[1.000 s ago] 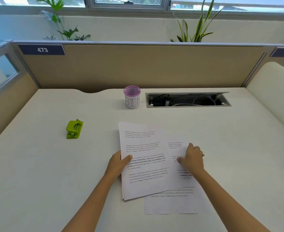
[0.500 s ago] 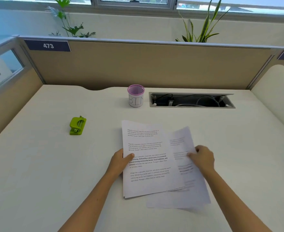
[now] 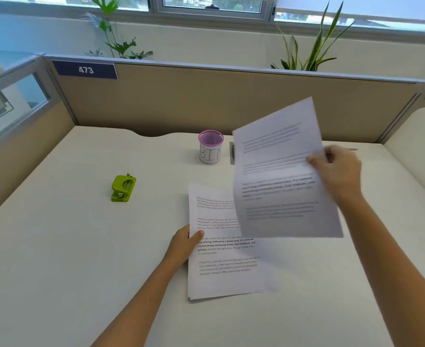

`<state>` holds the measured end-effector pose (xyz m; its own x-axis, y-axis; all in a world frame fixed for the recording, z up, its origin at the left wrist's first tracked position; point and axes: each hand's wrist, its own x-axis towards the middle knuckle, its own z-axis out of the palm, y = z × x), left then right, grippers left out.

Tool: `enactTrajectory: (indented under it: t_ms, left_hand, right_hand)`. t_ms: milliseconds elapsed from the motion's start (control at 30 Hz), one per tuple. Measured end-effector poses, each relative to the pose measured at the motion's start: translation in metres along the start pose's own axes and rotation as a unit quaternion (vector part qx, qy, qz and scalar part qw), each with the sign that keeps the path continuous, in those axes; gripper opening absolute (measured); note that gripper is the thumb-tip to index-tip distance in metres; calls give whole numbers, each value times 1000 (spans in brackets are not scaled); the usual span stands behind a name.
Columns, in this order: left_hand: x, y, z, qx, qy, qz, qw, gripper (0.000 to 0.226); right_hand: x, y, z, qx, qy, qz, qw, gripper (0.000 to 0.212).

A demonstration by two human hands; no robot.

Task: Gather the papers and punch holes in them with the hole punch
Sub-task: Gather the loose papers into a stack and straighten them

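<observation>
A stack of printed papers [image 3: 227, 266] lies flat in the middle of the desk. My left hand [image 3: 184, 242] holds its left edge, thumb on top of the sheets. My right hand [image 3: 337, 171] pinches the right edge of a single printed sheet [image 3: 279, 176], which hangs in the air, tilted and blurred, above the stack's upper right part. The green hole punch [image 3: 123, 188] sits alone on the desk, well to the left of the stack, with neither hand near it.
A small pink-rimmed cup marked BIN [image 3: 210, 150] stands behind the papers. A cable slot [image 3: 232, 153] in the desk is mostly hidden by the raised sheet. A tan partition [image 3: 206, 101] closes the back; a padded panel [image 3: 416, 146] lines the right side.
My right hand has lifted the loose sheet off the desk, up and away from under the stack's right side. My left hand has stayed on the stack.
</observation>
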<state>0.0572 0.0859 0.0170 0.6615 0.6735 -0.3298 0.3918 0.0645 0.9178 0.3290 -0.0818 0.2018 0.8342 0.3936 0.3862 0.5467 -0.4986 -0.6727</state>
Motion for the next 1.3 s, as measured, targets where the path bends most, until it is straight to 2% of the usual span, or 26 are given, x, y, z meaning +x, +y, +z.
enactTrajectory:
  t_ms: [100, 233, 300, 400, 533, 600, 700, 767, 833, 867, 933, 1033, 1100, 1200, 1300]
  left_hand:
    - [0, 2, 1, -14, 4, -23, 1000, 36]
    - [4, 4, 2, -25, 10, -55, 998, 58]
    - [5, 3, 1, -33, 0, -46, 998, 51]
    - [3, -3, -1, 8, -15, 11, 1000, 28]
    - [4, -4, -1, -13, -5, 23, 1000, 31]
    - [4, -3, -2, -63, -11, 9, 998, 33]
    - [5, 0, -7, -151, -39, -3, 988, 31]
    - [4, 7, -10, -186, -65, -2, 980, 31]
    - [3, 19, -13, -206, -82, 2, 975, 31]
    - [3, 27, -15, -213, -86, 7, 973, 31]
    - [3, 47, -20, -214, -99, 26, 971, 29]
    - [-1, 81, -28, -189, -106, 72, 974, 28]
    - [-5, 102, -28, -163, -83, 109, 977, 29]
    - [-11, 117, -20, -134, -40, 157, 978, 23]
    - [-16, 108, -13, -134, -2, 182, 974, 20]
  right_hand:
    - [-27, 13, 40, 27, -101, 43, 994, 19]
    - [-71, 33, 99, -18, -180, 76, 981, 20]
    - [-88, 40, 120, -18, -206, 99, 973, 17]
    - [-107, 48, 140, -2, -225, 123, 967, 17]
    - [-117, 59, 144, 10, -217, 134, 967, 31]
    - [-120, 66, 136, 65, -203, 177, 961, 42]
    - [-122, 69, 120, 195, -233, 249, 920, 56]
    - [-121, 66, 110, 303, -304, 279, 859, 62]
    - [-119, 60, 102, 373, -370, 266, 808, 54]
    - [-118, 54, 98, 392, -377, 257, 799, 47]
    - [-113, 39, 91, 413, -344, 241, 808, 40]
    - [-103, 12, 80, 414, -271, 168, 853, 30]
    - [-98, -6, 73, 410, -226, 127, 875, 21]
    - [-98, -23, 69, 415, -184, 86, 887, 15]
    - [-108, -19, 70, 427, -171, 103, 882, 16]
